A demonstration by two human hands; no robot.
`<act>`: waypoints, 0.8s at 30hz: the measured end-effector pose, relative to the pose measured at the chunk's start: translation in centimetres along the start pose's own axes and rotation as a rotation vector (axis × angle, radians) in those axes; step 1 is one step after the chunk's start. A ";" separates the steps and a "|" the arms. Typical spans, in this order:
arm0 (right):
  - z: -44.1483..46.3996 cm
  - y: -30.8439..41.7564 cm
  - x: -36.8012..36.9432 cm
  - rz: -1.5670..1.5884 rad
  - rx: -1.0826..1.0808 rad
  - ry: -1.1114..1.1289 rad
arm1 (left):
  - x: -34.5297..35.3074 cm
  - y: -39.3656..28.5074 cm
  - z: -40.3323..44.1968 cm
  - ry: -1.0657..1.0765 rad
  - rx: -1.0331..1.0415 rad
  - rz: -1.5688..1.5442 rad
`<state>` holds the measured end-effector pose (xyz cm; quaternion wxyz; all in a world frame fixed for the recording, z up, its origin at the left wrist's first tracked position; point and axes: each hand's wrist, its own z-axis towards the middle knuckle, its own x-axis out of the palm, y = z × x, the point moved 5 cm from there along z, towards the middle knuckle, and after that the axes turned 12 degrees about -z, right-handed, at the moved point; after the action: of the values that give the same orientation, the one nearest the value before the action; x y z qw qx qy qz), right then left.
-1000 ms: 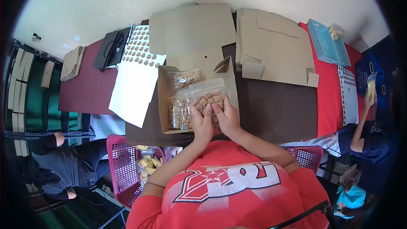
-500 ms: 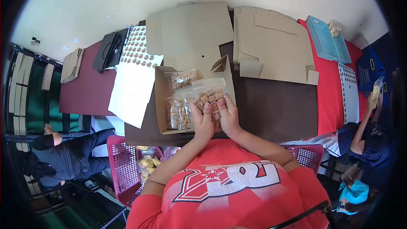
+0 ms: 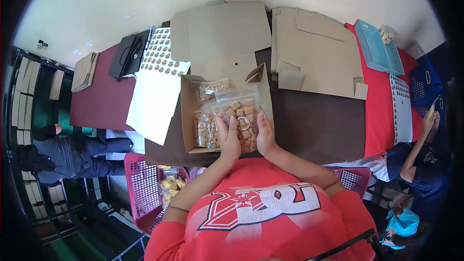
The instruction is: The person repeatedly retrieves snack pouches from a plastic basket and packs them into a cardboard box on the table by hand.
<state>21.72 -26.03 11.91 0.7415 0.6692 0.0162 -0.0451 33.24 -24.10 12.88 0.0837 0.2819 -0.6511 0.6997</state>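
Observation:
A clear zip bag of brown pillow-shaped snacks [image 3: 249, 111], with a round label on its front, is upright between my hands over the open cardboard box [image 3: 186, 116]. My left hand [image 3: 229, 137] grips its left side, thumb on the front. Against the right edge is my right hand [image 3: 266, 135], thumb raised along the side; its fingers are partly hidden and blurred. Other filled bags lie inside the box: one bag [image 3: 212, 89] across the back and several more bags [image 3: 202, 130] at the left.
Flattened cardboard [image 3: 319, 48] is stacked at right. Sticker sheets [image 3: 162, 50] and a black device [image 3: 128, 55] lie at left. A blue tray [image 3: 374, 48] sits on the red cloth. Pink baskets [image 3: 142, 188] stand below the table edge. Co-workers are at both sides, one holding a bag [image 3: 429, 112].
My hands have spread slightly apart on the bag, thumbs moving outward, so its round label shows fully. The view has shifted slightly. The co-worker at left has moved.

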 end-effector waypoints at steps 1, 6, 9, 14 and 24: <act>-0.1 0.8 -0.3 0.003 0.002 -0.002 | 0.3 -0.2 0.0 0.022 -0.004 -0.015; -0.5 -1.0 -0.1 -0.111 0.185 0.164 | 0.4 -0.3 0.2 0.043 0.043 0.302; -0.3 0.0 -0.2 -0.002 0.079 0.194 | 0.0 0.2 0.0 0.012 0.081 0.338; -0.5 0.9 -0.4 0.071 0.055 0.147 | 0.9 -0.7 0.0 0.066 0.090 0.338; -0.9 0.7 -0.5 0.079 0.005 0.092 | 0.9 -0.9 -0.2 0.089 0.041 0.320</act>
<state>21.31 -25.09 12.53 0.7396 0.6725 0.0238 0.0150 32.87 -24.03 14.11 -0.0057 0.1451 -0.6688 0.7291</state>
